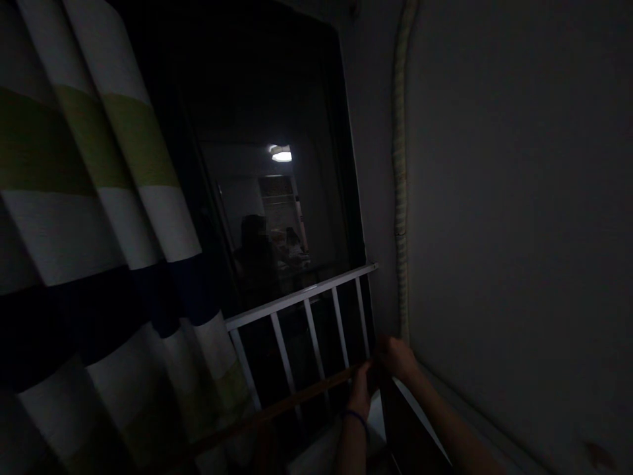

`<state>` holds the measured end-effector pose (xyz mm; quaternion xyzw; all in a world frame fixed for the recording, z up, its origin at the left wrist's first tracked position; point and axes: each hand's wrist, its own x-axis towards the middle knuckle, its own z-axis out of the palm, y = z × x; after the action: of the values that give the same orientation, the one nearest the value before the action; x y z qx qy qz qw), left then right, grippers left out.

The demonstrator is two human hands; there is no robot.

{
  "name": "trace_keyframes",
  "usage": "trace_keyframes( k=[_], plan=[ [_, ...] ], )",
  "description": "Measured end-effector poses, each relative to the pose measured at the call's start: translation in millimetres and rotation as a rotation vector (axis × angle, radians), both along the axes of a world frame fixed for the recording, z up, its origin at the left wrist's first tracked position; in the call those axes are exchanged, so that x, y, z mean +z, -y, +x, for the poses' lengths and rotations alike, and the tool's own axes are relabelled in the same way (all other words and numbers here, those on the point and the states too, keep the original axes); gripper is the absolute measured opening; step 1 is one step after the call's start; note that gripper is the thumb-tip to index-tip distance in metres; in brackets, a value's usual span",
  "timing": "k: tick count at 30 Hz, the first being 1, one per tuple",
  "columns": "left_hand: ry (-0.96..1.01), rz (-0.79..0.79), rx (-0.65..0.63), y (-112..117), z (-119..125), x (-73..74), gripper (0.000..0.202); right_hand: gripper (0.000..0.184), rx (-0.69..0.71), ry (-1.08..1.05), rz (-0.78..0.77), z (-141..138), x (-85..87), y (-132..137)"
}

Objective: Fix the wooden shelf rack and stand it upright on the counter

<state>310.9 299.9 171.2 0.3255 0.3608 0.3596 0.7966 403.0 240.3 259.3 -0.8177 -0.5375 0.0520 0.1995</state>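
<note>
Watching the head view, I start at the left with the striped curtain, white, green and dark bands, hanging in folds over the left part of the dark window. The glass reflects a ceiling lamp and a dim seated figure. Below the pane a white railing with upright bars runs along the sill, and lower still a thin brown rod slopes up to the right, toward the corner where window meets wall.

My left hand, a dark band at its wrist, is raised to the right end of that rod with fingers curled around it; it appears to grip the rod, though the light is too poor to be certain. My right hand sits just beside it at the same corner, fingers bent; whether it is pinching the rod's end or something behind it I cannot tell. Both forearms reach up from the bottom edge, the right one over a dark panel. I judge the step to be fixing the rod's end at the corner, which calls for steady, fine finger work. A ribbed pipe climbs the wall.
</note>
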Motion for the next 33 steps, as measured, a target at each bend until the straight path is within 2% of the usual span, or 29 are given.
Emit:
trace_keyframes(
  k=[8,14,19,24,29,33],
  plan=[
    [-0.018,-0.011,0.023,0.8,0.5,1.8,0.015,0.027,0.081,-0.058,0.087,2.2,-8.5,-7.4],
    [-0.008,-0.02,0.039,1.7,0.4,1.6,0.014,0.024,0.111,-0.056,0.049,-0.9,-2.9,-3.5],
    [0.026,-0.021,0.028,-2.4,1.1,-5.4,0.014,0.028,0.13,-0.025,0.022,-2.0,3.1,0.8],
    [0.028,-0.013,0.016,-5.2,1.5,-9.3,0.016,0.03,0.142,0.001,0.031,-2.5,1.3,1.5],
    [0.001,-0.004,0.0,-2.2,0.5,-3.9,0.019,0.032,0.102,0.012,0.043,-0.2,-1.9,0.7],
    [0.005,0.002,-0.02,-3.1,1.4,-5.1,0.021,0.034,0.051,-0.002,0.038,0.9,1.5,3.8]
  ],
)
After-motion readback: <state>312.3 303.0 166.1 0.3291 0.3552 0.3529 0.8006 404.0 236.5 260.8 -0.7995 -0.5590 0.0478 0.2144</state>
